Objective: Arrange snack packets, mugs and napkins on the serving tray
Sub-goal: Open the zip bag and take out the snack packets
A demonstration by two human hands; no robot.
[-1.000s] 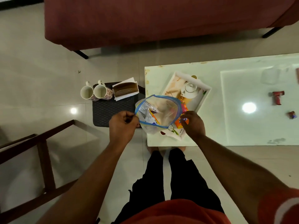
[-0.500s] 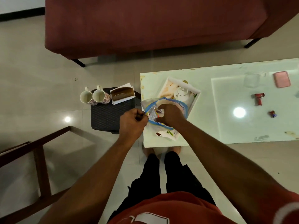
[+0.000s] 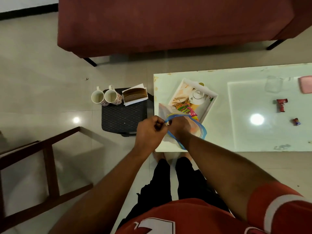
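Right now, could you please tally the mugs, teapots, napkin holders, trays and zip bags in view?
Mugs: 2
Teapot: 1
Napkin holder: 1
Serving tray: 1
Zip bag: 1
Total: 6

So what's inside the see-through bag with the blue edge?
The right hand is inside the bag, whose rim the left hand pinches. Through the plastic something orange shows; the hand covers the rest.

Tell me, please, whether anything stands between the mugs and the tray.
Yes. The napkin holder stands beside the mugs on the stool, on the side toward the tray. The bag, pinched by the left hand with the right hand inside, covers the tray's near end. A teapot and packets fill part of it.
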